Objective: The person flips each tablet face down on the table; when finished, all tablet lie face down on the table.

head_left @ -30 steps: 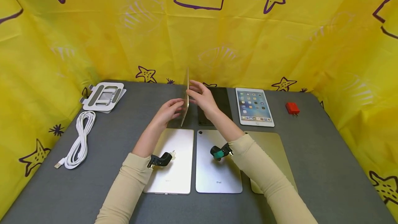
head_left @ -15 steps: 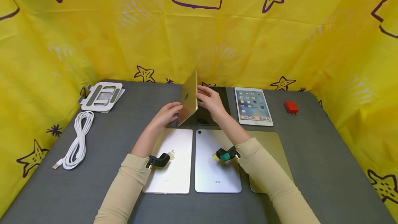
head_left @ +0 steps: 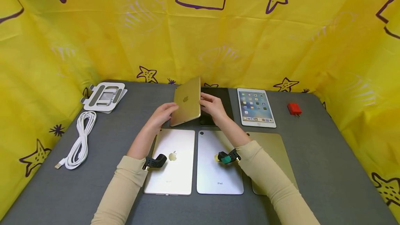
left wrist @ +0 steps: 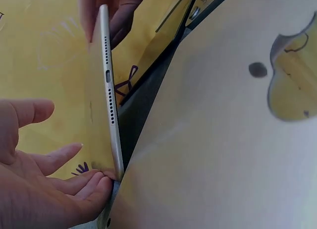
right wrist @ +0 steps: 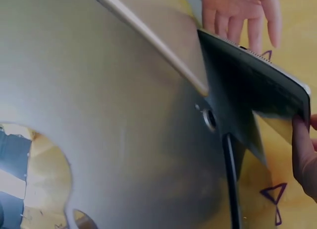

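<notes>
The right hand pinches the raised edge of the gold tablet. The left hand's fingers touch its low edge, thumb held away. The tablet leans between both hands, its long sides running away from the person. Its apple back faces up and left, its dark screen down and right, above a black tablet.

The left hand touches the lower end of an edge-on tablet; the right hand grips its top.
</notes>
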{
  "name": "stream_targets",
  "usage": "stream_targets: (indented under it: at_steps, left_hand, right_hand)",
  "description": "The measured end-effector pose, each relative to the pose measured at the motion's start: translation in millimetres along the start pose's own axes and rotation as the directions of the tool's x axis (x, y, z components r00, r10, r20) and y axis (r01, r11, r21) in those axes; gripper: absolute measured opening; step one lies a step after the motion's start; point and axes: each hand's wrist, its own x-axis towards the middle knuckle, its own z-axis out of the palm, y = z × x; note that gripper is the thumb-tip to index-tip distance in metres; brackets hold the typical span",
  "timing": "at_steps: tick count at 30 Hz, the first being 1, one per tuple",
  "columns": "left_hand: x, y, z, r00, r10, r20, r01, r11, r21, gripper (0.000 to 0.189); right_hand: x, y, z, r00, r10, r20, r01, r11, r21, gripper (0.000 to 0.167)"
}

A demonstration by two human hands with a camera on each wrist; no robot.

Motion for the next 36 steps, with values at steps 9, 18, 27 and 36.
stream_targets:
  at_steps: [9, 18, 27, 36]
  left_hand:
    - [-3.0, -2.9, -11.7, 0.999, 0.029, -0.023, -0.028, 0.998, 0.049, 0.057]
    - [-3.4, -5.5, -19.4, 0.998, 0.036, -0.056, -0.032, 0.997, 0.075, 0.056]
    - [-3.6, -6.1, -21.7, 0.997, 0.009, -0.079, -0.003, 0.997, 0.081, 0.056]
    - [-3.9, -5.9, -19.2, 0.996, -0.017, -0.088, 0.024, 0.997, 0.079, 0.057]
  right_hand:
    - [-0.5, 13, 4, 0.999, 0.030, -0.016, -0.031, 0.999, -0.044, 0.043]
    - [-3.5, 17, 8, 0.996, 0.073, 0.043, -0.069, 0.994, -0.085, 0.044]
    - [-9.6, 19, 11, 0.991, 0.063, 0.114, -0.036, 0.973, -0.228, 0.049]
    - [-18.2, 13, 16, 0.978, 0.093, 0.188, -0.013, 0.921, -0.389, 0.055]
